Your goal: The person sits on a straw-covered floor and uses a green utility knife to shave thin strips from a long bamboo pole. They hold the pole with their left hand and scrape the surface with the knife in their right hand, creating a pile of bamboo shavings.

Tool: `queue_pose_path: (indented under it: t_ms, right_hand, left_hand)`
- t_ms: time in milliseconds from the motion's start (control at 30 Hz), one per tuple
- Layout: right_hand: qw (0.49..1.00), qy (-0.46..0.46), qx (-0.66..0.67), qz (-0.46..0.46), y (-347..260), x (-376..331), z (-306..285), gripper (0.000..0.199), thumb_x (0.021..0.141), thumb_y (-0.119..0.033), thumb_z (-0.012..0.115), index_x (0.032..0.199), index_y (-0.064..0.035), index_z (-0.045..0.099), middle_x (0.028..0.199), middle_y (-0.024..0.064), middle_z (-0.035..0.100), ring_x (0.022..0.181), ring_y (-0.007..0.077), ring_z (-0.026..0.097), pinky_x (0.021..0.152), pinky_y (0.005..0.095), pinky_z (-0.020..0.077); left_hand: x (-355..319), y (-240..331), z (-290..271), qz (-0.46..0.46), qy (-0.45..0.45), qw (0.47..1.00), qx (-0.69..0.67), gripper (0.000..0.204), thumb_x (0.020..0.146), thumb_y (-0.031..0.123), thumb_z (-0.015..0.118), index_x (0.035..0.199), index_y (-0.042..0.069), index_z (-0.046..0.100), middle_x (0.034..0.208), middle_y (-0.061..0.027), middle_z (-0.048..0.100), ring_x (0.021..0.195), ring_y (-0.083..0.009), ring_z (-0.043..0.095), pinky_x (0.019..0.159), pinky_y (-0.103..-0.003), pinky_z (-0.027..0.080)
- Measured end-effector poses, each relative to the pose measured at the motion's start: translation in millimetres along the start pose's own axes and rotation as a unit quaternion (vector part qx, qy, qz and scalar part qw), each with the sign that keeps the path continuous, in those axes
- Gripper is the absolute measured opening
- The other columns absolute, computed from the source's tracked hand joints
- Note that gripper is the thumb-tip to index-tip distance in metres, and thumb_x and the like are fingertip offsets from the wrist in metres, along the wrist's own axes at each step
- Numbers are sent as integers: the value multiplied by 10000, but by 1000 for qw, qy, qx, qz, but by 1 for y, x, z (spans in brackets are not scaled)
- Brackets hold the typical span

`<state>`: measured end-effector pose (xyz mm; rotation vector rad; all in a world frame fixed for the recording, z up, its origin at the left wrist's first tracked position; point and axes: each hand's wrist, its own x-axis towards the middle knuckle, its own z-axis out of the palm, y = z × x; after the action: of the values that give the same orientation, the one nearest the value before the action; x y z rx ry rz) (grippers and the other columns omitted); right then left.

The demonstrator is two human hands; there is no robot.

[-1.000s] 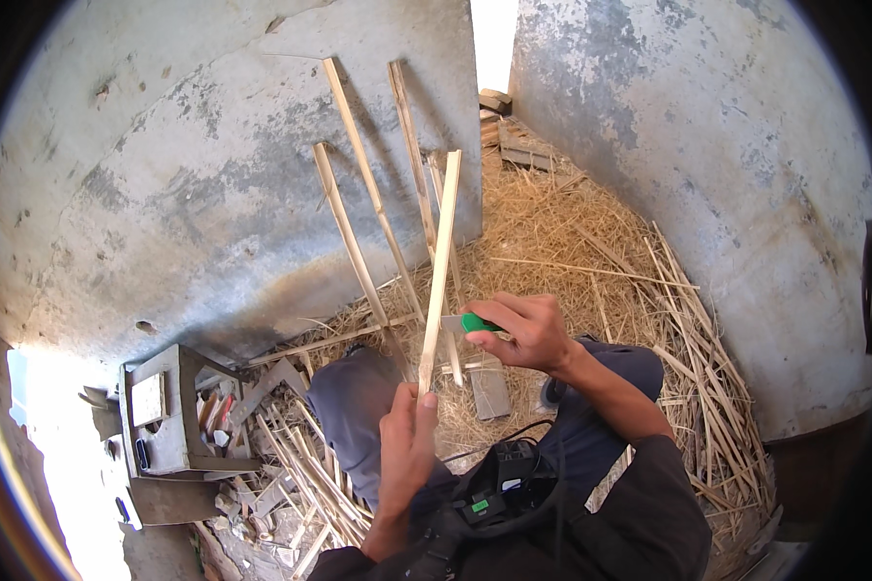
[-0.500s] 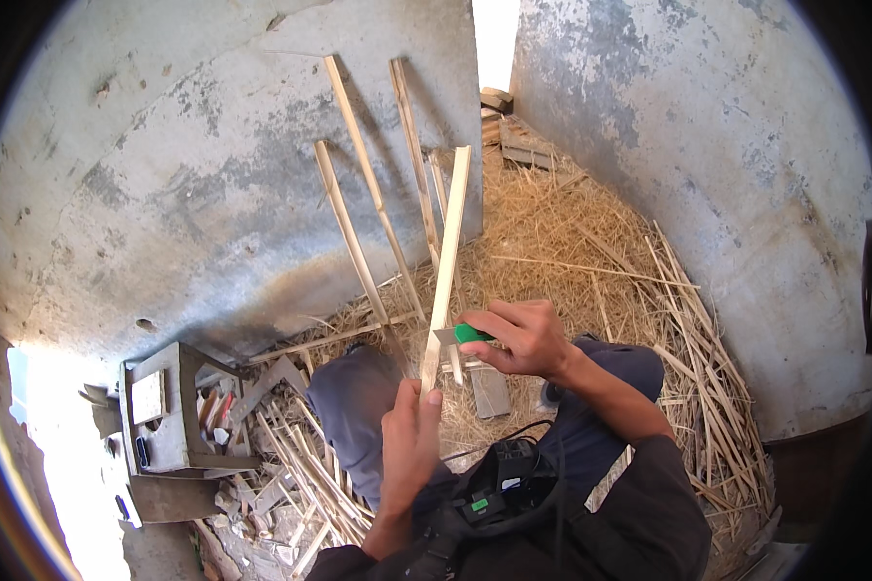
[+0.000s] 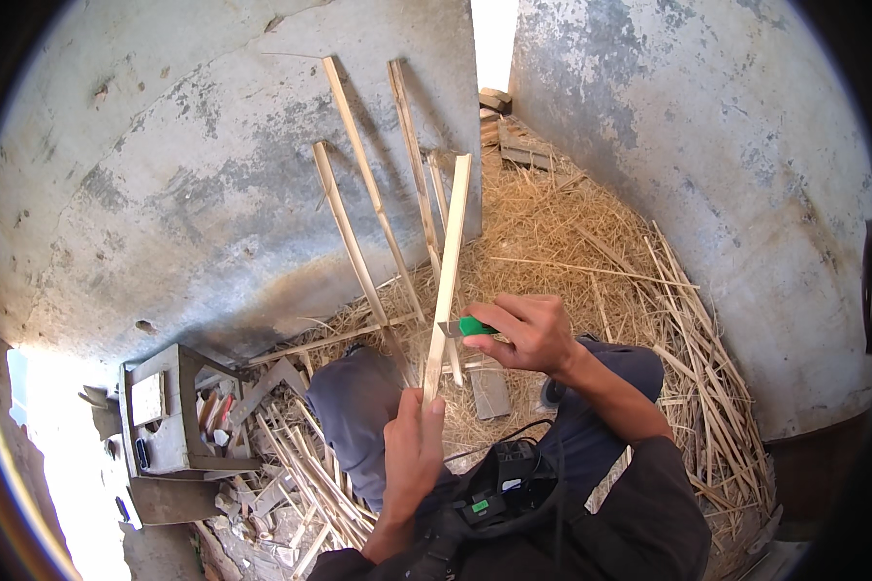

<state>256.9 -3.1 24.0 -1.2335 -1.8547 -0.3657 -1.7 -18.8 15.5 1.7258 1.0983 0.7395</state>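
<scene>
My left hand (image 3: 412, 450) is clenched round the foot of the pale strip (image 3: 448, 271), centre frame. My right hand (image 3: 528, 334), fisted on the green-handled knife (image 3: 475, 327), has slid lower along the strip since a second ago; blade against its edge, shaving under way.

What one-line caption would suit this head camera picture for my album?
Left hand holds a pale wooden strip upright while the right hand sets a green-handled knife against it, above straw.
</scene>
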Motion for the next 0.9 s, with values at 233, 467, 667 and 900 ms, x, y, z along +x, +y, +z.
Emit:
queue_pose_path:
  t_ms: [233, 467, 667, 900]
  right_hand:
    - [999, -6, -33, -18, 0, 1, 2, 387, 950, -459, 819, 1075, -94, 787, 718, 18, 615, 548, 171, 622, 493, 329, 487]
    - [995, 51, -46, 74, 32, -10, 10, 358, 1033, -416, 759, 1125, -73, 810, 717, 25, 680, 557, 114, 624, 478, 308, 475]
    - [951, 147, -86, 257, 115, 3, -54, 386, 1088, -397, 690, 1137, -32, 805, 789, 73, 756, 585, 118, 625, 502, 283, 471]
    - [994, 53, 52, 82, 60, -8, -1, 379, 1055, -435, 727, 1066, -60, 784, 831, 58, 757, 627, 151, 691, 525, 346, 525]
  left_hand:
    - [-2, -1, -1, -9, 3, 1000, 8, 209, 1123, 208, 578, 1103, 0, 564, 666, -208, 572, 627, -431, 625, 621, -502, 440]
    - [-8, 0, -4, -46, -27, 998, 16, 199, 1111, 205, 601, 1108, 8, 576, 699, -223, 608, 659, -448, 651, 619, -498, 450]
    - [-26, -24, -11, -20, -56, 998, 13, 218, 1095, 231, 646, 1094, 17, 602, 692, -200, 608, 588, -366, 614, 586, -459, 452]
    - [-4, -18, -14, 7, 29, 1000, -10, 227, 1077, 216, 690, 1056, 3, 616, 635, -96, 544, 567, -152, 477, 560, -362, 407]
